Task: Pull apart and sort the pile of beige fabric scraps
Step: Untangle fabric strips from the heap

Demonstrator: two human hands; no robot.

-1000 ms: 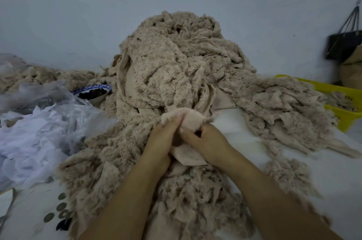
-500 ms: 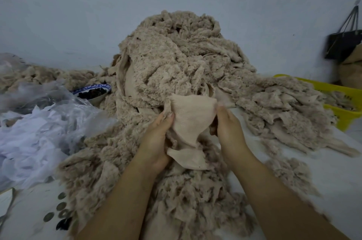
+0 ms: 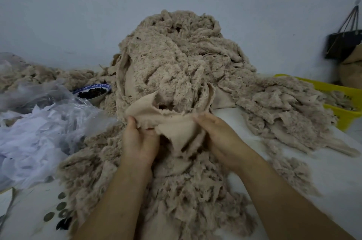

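While our left hand [image 3: 139, 141] and right hand [image 3: 219, 139] each pinch a top edge, we hold one beige scrap [image 3: 176, 128] spread between them.
It looks light and limp, so we judge its edges the best hold; the pile [image 3: 176, 59] rises just behind it on the table [image 3: 323, 171].

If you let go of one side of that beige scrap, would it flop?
Probably: the scrap sags and folds between the left hand and right hand. Likely light, since fingertips alone lift it. Its fuzzy edges might snag on the pile.
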